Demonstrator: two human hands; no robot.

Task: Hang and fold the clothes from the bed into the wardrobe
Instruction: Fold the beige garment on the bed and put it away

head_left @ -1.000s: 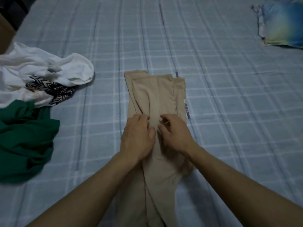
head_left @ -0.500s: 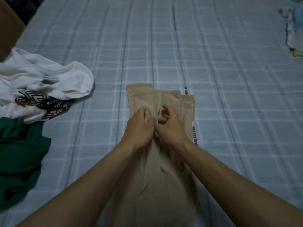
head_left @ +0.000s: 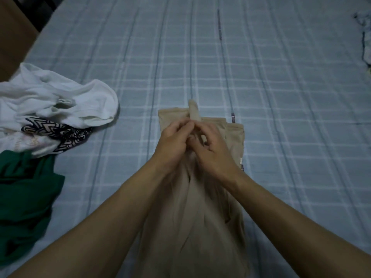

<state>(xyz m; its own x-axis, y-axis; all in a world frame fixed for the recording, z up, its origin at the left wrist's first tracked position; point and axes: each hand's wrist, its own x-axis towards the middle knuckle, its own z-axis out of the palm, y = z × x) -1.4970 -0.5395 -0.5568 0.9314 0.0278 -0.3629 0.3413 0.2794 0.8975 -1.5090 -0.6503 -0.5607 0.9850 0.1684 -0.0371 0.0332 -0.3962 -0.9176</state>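
Observation:
A beige garment lies lengthwise on the blue checked bed, running from the frame's bottom edge up to the middle. My left hand and my right hand meet over its far end, fingers curled and pinching a narrow beige strip that sticks up past them. A white garment with a dark pattern is heaped at the left. Below it lies a green garment, crumpled.
A brown wooden surface shows at the top left corner beside the bed. Part of a pale cloth item sits at the right edge. Bare sheet stretches beyond and to the right of the beige garment.
Both hands have slid further along the beige garment and drawn together. A narrow beige strip now stands up between their fingers. The view has shifted, so the bed's contents sit lower in frame.

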